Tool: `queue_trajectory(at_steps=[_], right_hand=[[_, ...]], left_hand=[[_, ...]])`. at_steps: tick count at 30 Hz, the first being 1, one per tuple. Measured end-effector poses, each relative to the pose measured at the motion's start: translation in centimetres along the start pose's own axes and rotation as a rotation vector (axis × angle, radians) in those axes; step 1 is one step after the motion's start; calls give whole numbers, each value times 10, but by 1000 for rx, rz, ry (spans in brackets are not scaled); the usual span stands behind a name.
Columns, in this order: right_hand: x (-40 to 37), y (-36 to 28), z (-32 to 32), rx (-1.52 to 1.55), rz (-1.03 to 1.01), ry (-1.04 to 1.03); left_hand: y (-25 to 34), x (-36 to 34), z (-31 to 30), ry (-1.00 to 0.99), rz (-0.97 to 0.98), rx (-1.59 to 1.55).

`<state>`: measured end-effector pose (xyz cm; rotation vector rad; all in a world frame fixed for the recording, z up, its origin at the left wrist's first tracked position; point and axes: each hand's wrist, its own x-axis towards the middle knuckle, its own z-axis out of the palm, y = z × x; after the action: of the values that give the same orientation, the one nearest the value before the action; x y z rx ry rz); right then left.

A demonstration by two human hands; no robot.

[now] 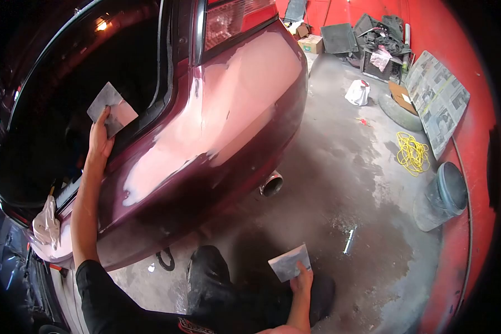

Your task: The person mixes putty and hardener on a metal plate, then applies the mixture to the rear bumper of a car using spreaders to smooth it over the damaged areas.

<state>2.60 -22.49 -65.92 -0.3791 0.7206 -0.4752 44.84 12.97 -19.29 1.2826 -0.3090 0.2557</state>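
Observation:
My left hand [101, 133] is raised at the car's open trunk and pinches a square, greyish-pink sheet [117, 104] by its lower edge, thumb on its face. Low at centre, my right hand [301, 278] grips a second pale, smudged sheet [288, 263] above the floor, near my knee. Between the hands lies the dark red car bumper [178, 209], with large sanded pink patches [206, 119] below the tail light [234, 22]. Neither sheet touches the bumper.
An exhaust tip [271, 184] sticks out under the bumper. Right: a bucket [441, 195], yellow cord [412, 154], a newspaper-covered panel [438, 100] and a white bag [358, 93]. Dark parts [381, 39] are piled at the back. Left: a crumpled cloth [47, 224] on the car's edge.

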Motion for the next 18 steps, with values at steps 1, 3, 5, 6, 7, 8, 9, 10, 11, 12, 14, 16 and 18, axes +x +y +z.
queue_trajectory(at_steps=[1, 3, 5, 6, 7, 8, 9, 10, 11, 12, 14, 16, 18], right_hand=[[-2, 3, -2, -12, 17, -3], [-4, 10, -5, -48, 38, -30], [-3, 16, -12, -62, 42, -56], [-2, 20, -14, -59, 37, -69], [0, 22, -16, -59, 31, -82], [1, 22, -17, -66, 38, -87], [-1, 20, -12, -78, 42, -92], [-2, 17, -9, -94, 41, -96], [1, 17, -10, -68, 31, -113], [9, 18, -10, -46, 19, -130], [19, 17, -7, -76, -10, -87], [21, -2, 10, -219, -17, 43], [42, -13, 6, -255, -128, 7]], left_hand=[[0, -1, 1, -2, 7, 6], [1, -3, 4, 10, 11, 16], [2, -6, 6, 37, 7, 26], [2, -6, 5, 35, 10, 16], [1, -6, 4, 35, 11, 4], [0, -5, 2, 35, 11, -13], [0, -5, 3, 26, 10, -22], [0, -6, 3, 19, 9, -36], [-2, -6, 3, 13, 8, -56], [-3, -7, 4, 17, 14, -70], [-3, -9, 7, 25, 23, -101], [-4, -11, 10, 31, 4, -102], [-1, -19, 17, 11, -18, -115]])
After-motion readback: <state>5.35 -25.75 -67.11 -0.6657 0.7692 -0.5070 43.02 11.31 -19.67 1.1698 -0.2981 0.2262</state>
